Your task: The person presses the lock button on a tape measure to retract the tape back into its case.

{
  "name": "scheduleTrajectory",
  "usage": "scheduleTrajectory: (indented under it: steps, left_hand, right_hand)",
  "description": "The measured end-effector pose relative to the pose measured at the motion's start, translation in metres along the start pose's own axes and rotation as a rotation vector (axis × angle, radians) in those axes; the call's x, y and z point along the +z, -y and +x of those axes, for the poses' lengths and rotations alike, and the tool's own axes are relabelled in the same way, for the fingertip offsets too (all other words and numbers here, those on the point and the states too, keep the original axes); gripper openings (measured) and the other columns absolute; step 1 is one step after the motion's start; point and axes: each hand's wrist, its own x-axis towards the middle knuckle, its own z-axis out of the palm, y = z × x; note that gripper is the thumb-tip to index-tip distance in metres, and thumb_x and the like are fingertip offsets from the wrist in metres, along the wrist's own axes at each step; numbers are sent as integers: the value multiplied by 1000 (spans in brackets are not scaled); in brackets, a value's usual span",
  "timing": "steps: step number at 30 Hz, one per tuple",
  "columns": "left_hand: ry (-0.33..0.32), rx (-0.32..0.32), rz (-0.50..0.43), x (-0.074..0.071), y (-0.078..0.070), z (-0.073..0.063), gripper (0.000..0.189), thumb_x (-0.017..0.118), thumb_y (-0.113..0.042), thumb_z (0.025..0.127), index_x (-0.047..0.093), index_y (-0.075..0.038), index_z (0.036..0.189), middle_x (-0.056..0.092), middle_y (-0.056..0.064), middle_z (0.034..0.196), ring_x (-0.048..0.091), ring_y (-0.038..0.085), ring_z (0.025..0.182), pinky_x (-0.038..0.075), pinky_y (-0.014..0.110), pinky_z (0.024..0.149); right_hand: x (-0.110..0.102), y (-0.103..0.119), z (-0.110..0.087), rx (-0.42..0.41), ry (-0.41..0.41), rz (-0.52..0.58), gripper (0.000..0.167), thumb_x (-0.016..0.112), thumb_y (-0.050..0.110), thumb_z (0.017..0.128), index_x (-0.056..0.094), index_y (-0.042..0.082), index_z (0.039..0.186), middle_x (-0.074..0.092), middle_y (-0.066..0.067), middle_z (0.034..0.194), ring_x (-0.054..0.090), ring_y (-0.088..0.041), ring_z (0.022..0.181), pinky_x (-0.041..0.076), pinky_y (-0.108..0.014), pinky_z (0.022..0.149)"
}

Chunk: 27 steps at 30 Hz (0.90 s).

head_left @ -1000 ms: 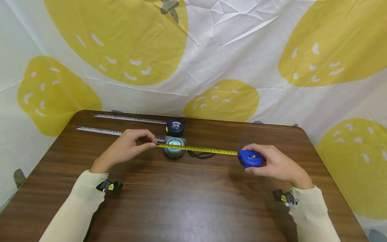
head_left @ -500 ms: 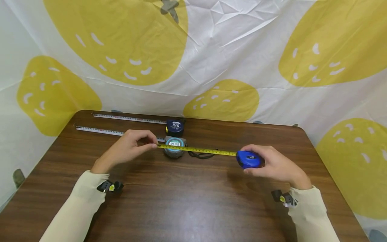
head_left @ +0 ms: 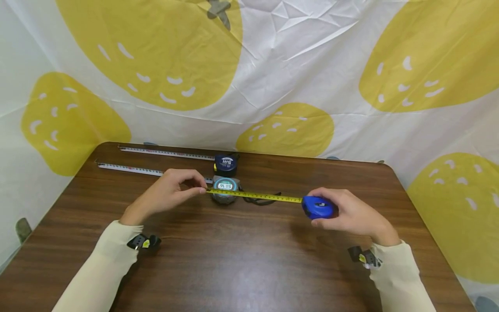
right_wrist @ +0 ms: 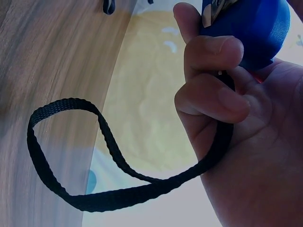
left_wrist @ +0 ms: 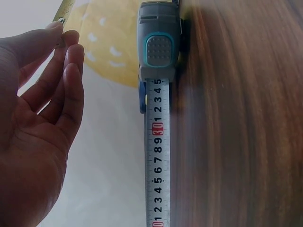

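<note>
In the head view my right hand [head_left: 347,212] grips a blue tape measure [head_left: 319,207] above the right half of the table. A yellow blade [head_left: 257,196] runs out of it to the left. Thumb and fingertips of my left hand [head_left: 175,188] pinch the blade's end. The stretch of blade passes over a grey and teal tape measure [head_left: 224,198] in this view. From the blue case a black wrist strap [right_wrist: 113,198] hangs in a loop in the right wrist view. The left wrist view has the left hand [left_wrist: 42,104] beside the grey tape measure [left_wrist: 160,38].
The grey tape measure lies on the brown table [head_left: 249,260] with its white blade [head_left: 128,169] out to the left. Behind it lies a dark blue tape measure [head_left: 225,165], its white blade [head_left: 167,153] also extended left. A lemon-printed cloth [head_left: 288,86] hangs behind the table.
Both hands have drawn slightly closer together. The blue tape measure has moved a little left, the pinched blade end a little right, so the visible yellow blade is shorter.
</note>
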Motion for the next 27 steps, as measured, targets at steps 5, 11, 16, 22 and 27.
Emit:
scheduleTrajectory:
  steps: [5,11,16,22,27]
  left_hand:
    - [12,2,-3,1,-2,1,4,80,-13,104,79,-9,105,76,-9,98,71,12,91,57,27,79]
    - [19,16,-1,5,-3,2,12,80,-3,101,78,-14,105,76,-10,99,70,11,92,58,28,77]
    - [18,36,-13,7,-5,3,14,80,0,100,78,-13,105,76,-10,99,71,11,92,59,29,78]
    - [26,47,-23,10,-7,5,12,80,-1,100,78,-11,105,77,-7,99,71,11,91,59,29,80]
    - [35,59,-42,13,-8,6,12,81,-1,100,78,-10,106,77,-8,99,71,12,91,59,28,81]
  right_hand:
    - [1,2,1,1,4,1,50,89,22,95,66,15,139,74,5,117,70,-17,101,61,-36,86]
    - [3,4,1,6,8,-7,50,89,24,95,66,15,139,74,5,118,70,-17,103,60,-36,88]
    - [4,7,2,13,11,-11,51,89,25,95,66,15,139,74,5,119,70,-16,103,61,-37,88]
    - [5,8,2,10,13,-16,51,89,27,95,66,16,140,74,6,119,70,-15,103,61,-37,88]
    - [6,10,3,7,22,-10,51,89,27,96,66,15,140,73,6,118,70,-15,103,61,-37,88]
